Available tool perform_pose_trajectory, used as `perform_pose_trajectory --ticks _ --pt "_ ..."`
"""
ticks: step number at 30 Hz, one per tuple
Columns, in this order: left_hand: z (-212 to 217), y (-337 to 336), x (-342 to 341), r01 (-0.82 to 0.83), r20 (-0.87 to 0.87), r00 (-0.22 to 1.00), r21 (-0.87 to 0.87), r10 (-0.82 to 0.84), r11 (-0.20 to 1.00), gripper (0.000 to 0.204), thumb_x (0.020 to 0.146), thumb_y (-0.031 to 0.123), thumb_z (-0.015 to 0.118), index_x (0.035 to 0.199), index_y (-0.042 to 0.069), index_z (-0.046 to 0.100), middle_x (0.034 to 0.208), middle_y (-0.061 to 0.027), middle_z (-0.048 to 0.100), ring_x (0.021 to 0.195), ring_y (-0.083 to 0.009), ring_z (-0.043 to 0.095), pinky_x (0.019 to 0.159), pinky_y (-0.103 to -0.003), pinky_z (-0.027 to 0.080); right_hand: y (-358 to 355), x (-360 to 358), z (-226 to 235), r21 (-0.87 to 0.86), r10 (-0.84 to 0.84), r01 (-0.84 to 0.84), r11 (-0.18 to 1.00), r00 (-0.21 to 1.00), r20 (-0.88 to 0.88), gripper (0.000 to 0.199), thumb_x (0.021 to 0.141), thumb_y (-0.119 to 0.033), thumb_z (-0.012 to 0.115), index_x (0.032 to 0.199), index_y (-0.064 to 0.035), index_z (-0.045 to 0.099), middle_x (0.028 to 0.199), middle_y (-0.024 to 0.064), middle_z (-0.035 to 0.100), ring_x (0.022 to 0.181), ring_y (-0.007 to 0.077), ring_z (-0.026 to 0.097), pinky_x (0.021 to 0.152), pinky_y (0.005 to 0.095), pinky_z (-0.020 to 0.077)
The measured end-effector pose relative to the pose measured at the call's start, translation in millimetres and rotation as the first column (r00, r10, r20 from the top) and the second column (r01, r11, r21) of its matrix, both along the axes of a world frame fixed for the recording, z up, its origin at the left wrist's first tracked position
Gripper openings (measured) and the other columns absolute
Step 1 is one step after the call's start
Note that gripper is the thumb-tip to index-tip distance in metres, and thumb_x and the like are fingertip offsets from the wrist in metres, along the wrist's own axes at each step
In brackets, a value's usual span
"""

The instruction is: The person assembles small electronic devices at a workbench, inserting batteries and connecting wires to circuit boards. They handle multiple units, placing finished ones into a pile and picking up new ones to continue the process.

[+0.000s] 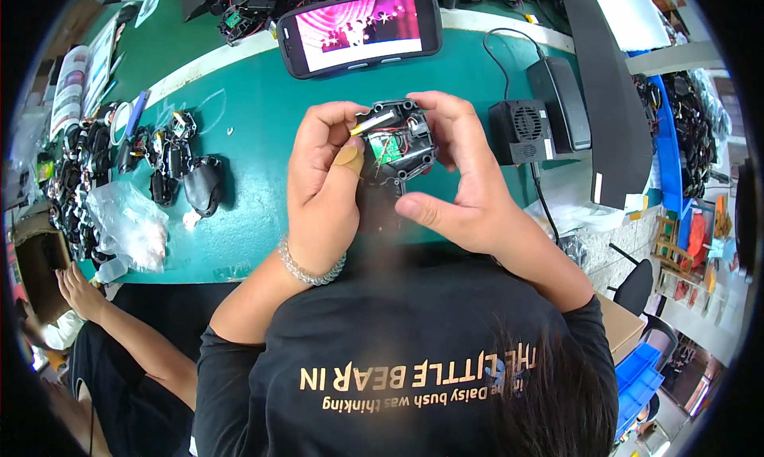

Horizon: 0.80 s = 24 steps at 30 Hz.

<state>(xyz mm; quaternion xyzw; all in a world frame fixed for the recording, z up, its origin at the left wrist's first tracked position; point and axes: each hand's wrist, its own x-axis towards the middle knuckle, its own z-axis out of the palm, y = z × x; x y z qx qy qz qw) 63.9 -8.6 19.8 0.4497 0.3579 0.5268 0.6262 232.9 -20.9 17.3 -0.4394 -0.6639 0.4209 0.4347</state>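
Above the green table I hold an opened black plastic housing (414, 142). Inside it sit a small green circuit board (387, 149), thin red and dark wires, and a silver cylindrical part with a yellow end (377, 123). My left hand (322, 182) grips the housing's left side, fingers curled, with a tan covering on the thumb. Round the right side, my right hand (469, 178) has its index finger on the top edge and other fingers partly hidden behind; its thumb stands apart, below the lower right corner. A clear coiled band (309, 270) circles my left wrist.
A phone (362, 31) playing a picture stands beyond my hands. Right lie a black vented box (521, 130) and a black adapter (561, 103) with cables. Left are black assemblies (171, 158), a clear plastic bag (131, 222) and another person's hand (78, 291).
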Motion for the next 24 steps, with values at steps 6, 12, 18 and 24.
perform_pose_trajectory --ticks 6,12,18,24 --pt "-9 -2 -6 0.075 0.058 0.996 -0.113 -0.069 0.991 0.024 0.093 -0.001 0.04 0.116 0.0 0.048 0.105 -0.0077 0.057 0.095 -0.0098 0.055 0.084 -0.023 0.044 -5 -6 12 -0.217 0.041 -0.072 0.973 0.989 -0.143 0.066 0.083 -0.021 0.073 0.134 -0.002 0.034 0.105 0.011 0.055 0.091 0.0154 0.053 0.079 0.0298 0.0454" --pt "-3 -6 -14 0.2 0.256 0.961 -0.381 -0.105 0.903 0.024 0.094 0.006 0.04 0.116 0.003 0.05 0.103 -0.0064 0.059 0.087 -0.0111 0.058 0.077 -0.026 0.048 -5 -16 8 -0.29 0.031 -0.15 0.945 0.926 -0.377 0.048 0.091 -0.002 0.055 0.134 -0.0025 0.034 0.112 0.0107 0.055 0.1 0.0127 0.053 0.086 0.0281 0.044" --pt "-8 -12 -48 0.462 0.598 0.777 -0.326 -0.199 0.825 0.039 0.094 0.013 0.043 0.132 0.005 0.041 0.109 -0.0136 0.06 0.092 -0.0246 0.063 0.078 -0.037 0.054 16 -38 13 -0.262 0.049 -0.139 0.955 0.945 -0.323 0.045 0.089 0.005 0.047 0.132 -0.0029 0.036 0.109 0.0112 0.057 0.094 0.0131 0.056 0.082 0.0276 0.0462" --pt "2 -32 -88 0.365 0.504 0.827 -0.145 -0.248 0.92 0.055 0.091 0.012 0.053 0.141 0.007 0.029 0.118 -0.0206 0.056 0.106 -0.0298 0.06 0.082 -0.043 0.054 32 -80 20 -0.032 0.178 -0.188 0.982 0.966 -0.186 0.038 0.088 0.004 0.048 0.125 -0.0024 0.04 0.089 0.0089 0.062 0.08 0.0111 0.059 0.066 0.0267 0.0475"
